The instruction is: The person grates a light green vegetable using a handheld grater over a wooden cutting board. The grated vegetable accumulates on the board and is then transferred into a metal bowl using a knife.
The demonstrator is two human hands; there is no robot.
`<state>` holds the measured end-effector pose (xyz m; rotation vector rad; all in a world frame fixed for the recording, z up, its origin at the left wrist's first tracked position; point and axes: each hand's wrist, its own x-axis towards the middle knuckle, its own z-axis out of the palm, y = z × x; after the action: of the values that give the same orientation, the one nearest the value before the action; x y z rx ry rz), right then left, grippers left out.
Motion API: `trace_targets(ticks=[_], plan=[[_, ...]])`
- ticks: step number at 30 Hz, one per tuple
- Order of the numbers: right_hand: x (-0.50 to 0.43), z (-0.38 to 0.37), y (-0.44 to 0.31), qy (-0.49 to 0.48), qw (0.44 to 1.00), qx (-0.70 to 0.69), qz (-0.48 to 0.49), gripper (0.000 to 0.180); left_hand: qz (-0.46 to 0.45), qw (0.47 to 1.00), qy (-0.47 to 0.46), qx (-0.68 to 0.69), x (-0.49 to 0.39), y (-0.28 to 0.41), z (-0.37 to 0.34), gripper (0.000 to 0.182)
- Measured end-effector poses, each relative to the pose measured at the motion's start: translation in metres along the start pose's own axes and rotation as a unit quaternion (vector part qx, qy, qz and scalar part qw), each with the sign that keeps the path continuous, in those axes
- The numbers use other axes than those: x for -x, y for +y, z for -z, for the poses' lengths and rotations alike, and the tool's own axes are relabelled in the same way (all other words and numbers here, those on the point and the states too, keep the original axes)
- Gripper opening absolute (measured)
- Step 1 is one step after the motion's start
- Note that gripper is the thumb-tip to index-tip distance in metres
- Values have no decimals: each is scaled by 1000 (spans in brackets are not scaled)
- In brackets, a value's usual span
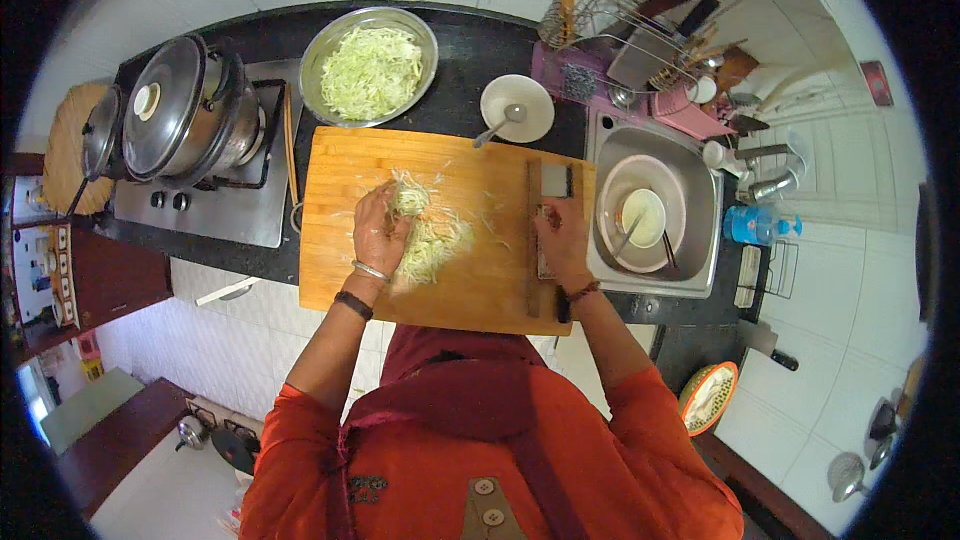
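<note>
My left hand (pixel 379 231) is curled around a clump of pale green vegetable shreds (pixel 411 201) above the wooden cutting board (pixel 337 165). Beside its fingers, a loose pile of the same shreds (pixel 431 251) lies on the board. Over the board's right edge, my right hand (pixel 566 236) grips a flat, dark-edged kitchen tool (pixel 556 181), which looks like a grater. Blur and the hand itself hide much of the tool. A steel bowl (pixel 309 82) heaped with shreds (pixel 373 71) stands behind the board.
Left of the board is a gas stove (pixel 225 217) with a large lidded pot (pixel 169 112). A white bowl with a spoon (pixel 517 109) stands behind the board. The sink (pixel 705 270) at right contains bowls. Knives (pixel 660 22) stand in a rack; a blue bottle (pixel 750 225) is beyond the sink.
</note>
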<state>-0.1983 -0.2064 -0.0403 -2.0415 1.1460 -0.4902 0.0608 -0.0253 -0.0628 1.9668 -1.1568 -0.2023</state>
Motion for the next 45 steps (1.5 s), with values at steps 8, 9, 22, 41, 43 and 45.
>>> trace_targets(ticks=[8,9,22,41,43,45], plan=[[54,26,72,79,994,71,-7,49,19,996,-32,83,7,34,-32,46],[56,28,71,70,995,71,-16,49,10,997,-39,67,9,40,-35,45],[70,26,104,-24,964,-233,-123,33,88,980,-85,156,30,48,-51,37],[383,302,305,528,641,-464,-308,45,99,977,-63,180,18,26,-49,24],[418,283,324,489,693,-502,-169,40,102,985,-21,140,18,22,-32,26],[487,352,358,636,581,-356,-362,36,159,966,-27,200,28,36,-64,20]])
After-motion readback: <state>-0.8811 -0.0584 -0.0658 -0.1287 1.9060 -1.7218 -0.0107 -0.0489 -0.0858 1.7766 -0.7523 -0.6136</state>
